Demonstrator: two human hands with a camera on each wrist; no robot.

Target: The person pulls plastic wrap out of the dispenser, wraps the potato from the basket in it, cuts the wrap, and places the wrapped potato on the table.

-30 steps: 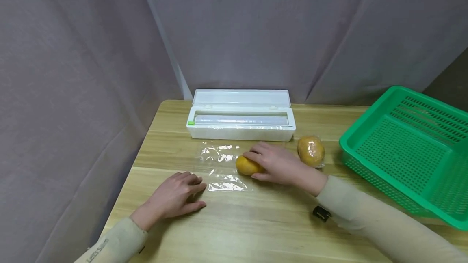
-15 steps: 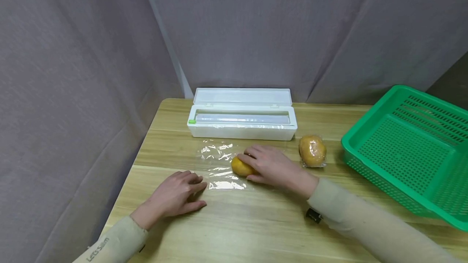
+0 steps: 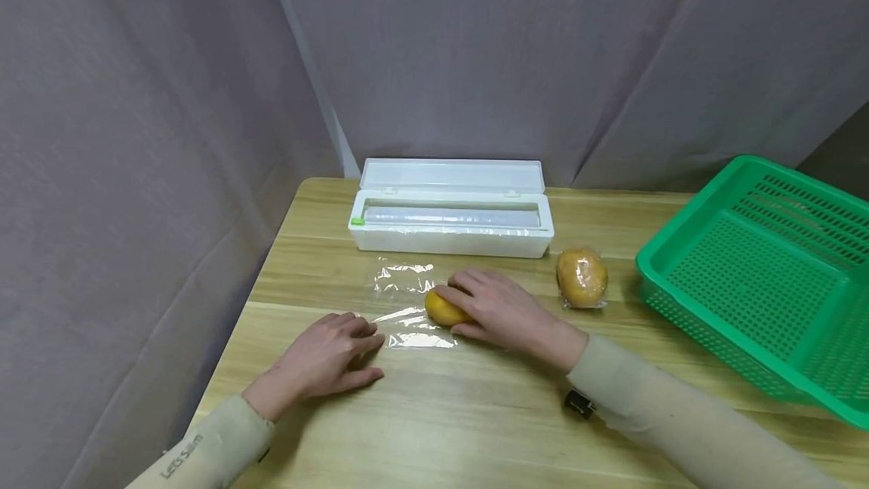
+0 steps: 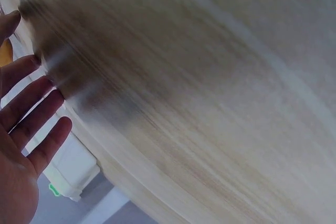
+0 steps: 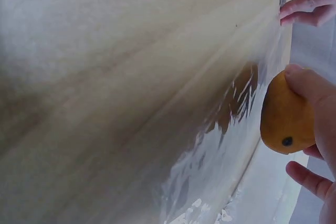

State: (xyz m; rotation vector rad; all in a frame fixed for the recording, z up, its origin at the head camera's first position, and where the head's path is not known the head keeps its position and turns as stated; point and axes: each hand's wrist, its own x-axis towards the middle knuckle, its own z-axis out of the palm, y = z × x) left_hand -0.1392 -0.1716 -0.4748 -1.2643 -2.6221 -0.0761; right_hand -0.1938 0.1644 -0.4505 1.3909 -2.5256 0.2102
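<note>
In the head view my right hand (image 3: pixel 498 315) holds a yellow mango (image 3: pixel 444 309) over a sheet of clear cling film (image 3: pixel 414 339) spread on the table. The right wrist view shows thumb and fingers around the mango (image 5: pixel 286 114), which has a dark spot on its skin. My left hand (image 3: pixel 326 357) rests at the film's left edge, fingers spread and relaxed, holding nothing. Those fingers touch the tabletop in the left wrist view. Behind the film stands a white cling film box (image 3: pixel 451 241), lid up, with the roll inside. A film-wrapped mango (image 3: pixel 581 278) lies right of the right hand.
A green perforated basket (image 3: pixel 760 293) stands on the right side of the wooden table (image 3: pixel 421 429). Grey curtain (image 3: pixel 448 51) hangs along the table's back and left edges.
My right hand has moved slightly left with the mango, further onto the film. The left hand stays at the film's left edge. The head view has shifted a little.
</note>
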